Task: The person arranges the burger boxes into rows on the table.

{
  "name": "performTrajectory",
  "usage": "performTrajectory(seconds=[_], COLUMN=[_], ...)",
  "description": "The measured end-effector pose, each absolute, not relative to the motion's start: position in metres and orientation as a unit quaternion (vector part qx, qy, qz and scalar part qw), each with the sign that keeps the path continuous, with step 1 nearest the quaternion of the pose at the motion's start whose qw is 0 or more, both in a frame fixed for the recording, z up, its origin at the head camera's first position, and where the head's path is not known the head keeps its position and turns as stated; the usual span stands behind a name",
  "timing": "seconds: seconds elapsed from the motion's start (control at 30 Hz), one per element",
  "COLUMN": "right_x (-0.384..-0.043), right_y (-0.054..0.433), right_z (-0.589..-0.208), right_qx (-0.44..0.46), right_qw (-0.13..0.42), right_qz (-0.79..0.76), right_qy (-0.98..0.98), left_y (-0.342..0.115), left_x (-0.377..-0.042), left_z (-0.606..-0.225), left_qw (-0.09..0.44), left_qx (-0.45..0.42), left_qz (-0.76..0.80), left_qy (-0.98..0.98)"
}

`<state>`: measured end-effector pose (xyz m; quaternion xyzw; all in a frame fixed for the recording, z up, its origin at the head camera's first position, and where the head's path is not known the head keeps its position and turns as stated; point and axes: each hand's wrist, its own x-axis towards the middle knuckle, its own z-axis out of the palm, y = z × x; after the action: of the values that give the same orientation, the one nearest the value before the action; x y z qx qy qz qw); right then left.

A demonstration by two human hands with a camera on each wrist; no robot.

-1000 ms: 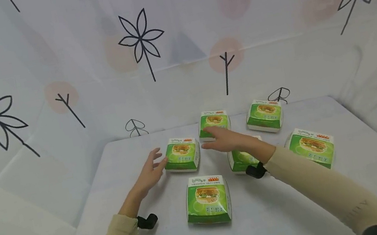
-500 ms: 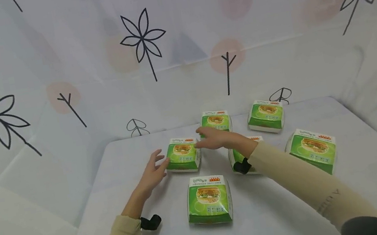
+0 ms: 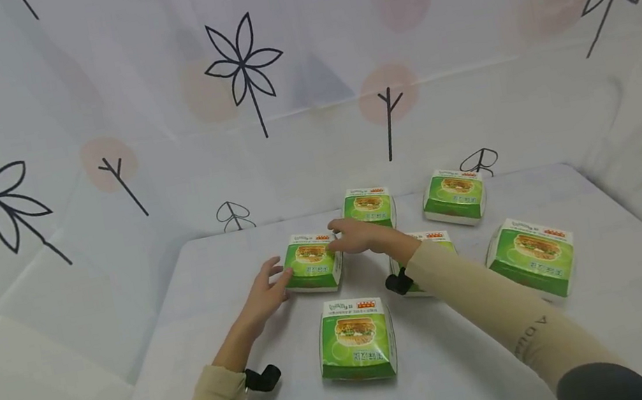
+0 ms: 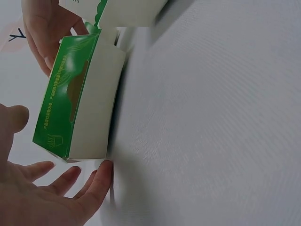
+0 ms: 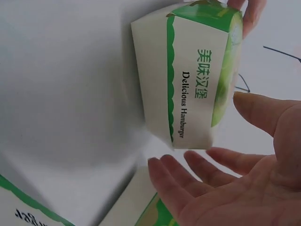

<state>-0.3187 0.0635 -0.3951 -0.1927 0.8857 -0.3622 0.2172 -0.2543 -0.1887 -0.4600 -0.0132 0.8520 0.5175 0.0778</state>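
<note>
A green and white hamburger box [image 3: 310,267] sits on the table between my two hands. At its left side is my left hand [image 3: 261,298], fingers spread and thumb near the lid. In the left wrist view, a fingertip comes right to the bottom edge of the box [image 4: 61,94]. My right hand [image 3: 359,235] reaches across from the right, its fingers overlapping the box's right edge in the head view. Seen from the right wrist, straight fingers [image 5: 202,176] lie close to the side of the box [image 5: 193,89], which reads "Delicious Hamburger".
A similar box [image 3: 355,341] lies in front. Behind the right hand is another box [image 3: 368,205], while the right forearm partly covers a box [image 3: 439,240]. Farther right stand two more boxes, one at the back [image 3: 454,197] and one nearer [image 3: 532,256]. A patterned cloth [image 3: 302,90] hangs behind the table.
My right hand has moved left, from over the back box toward the hamburger box. The left hand has shifted slightly right toward it. The boxes keep their places.
</note>
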Motion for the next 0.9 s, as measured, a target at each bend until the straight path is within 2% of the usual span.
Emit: performTrajectory(seconds=[0.5,0.7,0.9], right_x=[-0.316,-0.311,-0.313], right_y=[0.059,0.060,0.065], right_z=[-0.394,-0.393,-0.390], right_qx=[-0.192,-0.180,-0.189], right_qw=[0.181,0.184,0.190], right_qz=[-0.298,-0.279,-0.283], right_qy=[0.917,0.925,0.921], left_y=[-0.189,-0.192,-0.195], left_x=[-0.265,-0.274,-0.266], left_z=[-0.455,-0.452,-0.450], left_qw=[0.077,0.082,0.079], left_qx=[-0.014,0.005,-0.003], left_qz=[0.497,0.483,0.474], left_qy=[0.864,0.872,0.877])
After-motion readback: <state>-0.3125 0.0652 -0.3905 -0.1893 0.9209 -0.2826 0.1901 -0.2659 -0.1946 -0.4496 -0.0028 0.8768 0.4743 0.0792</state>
